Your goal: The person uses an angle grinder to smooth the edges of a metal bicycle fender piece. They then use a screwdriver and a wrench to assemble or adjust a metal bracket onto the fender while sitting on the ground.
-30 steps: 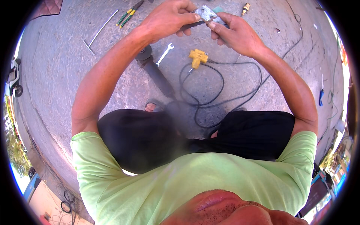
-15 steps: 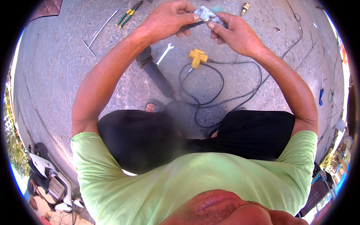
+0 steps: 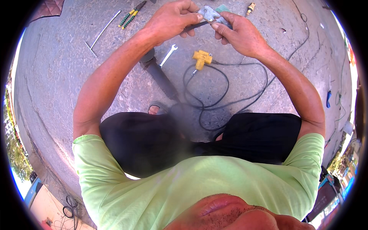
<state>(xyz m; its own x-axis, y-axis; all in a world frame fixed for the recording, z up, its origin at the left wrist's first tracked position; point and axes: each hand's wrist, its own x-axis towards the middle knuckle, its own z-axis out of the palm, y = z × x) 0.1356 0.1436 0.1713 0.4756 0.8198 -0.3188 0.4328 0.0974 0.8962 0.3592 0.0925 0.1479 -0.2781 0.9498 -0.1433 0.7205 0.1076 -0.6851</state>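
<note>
While the two hands have hardly shifted over the last second, the view at the lower left has changed: a scooter that showed there half a second ago is gone from sight. For the work in hand this appears to mean nothing, since the metal plate (image 3: pixel 209 13) stays where it was, held up between the hands near the top edge of the view.

The left hand (image 3: pixel 172 19) is closed on the plate's left end, its thumb on the edge and its other fingers curled underneath. The right hand (image 3: pixel 239 32) pinches the other end between thumb and forefinger, the rest of its fingers folded below. A dark bar (image 3: pixel 197 25) runs along under the plate, reaching into the left hand's fingers; whether it is fixed to the plate I cannot tell.

On the floor (image 3: pixel 122 92) nearer the knees lie a grinder (image 3: pixel 159 78), a wrench (image 3: pixel 167 56) just beside it, and a yellow socket (image 3: pixel 202 58) with a looped black cord (image 3: pixel 228 82). Pliers (image 3: pixel 132 15) lie beyond the left forearm.
</note>
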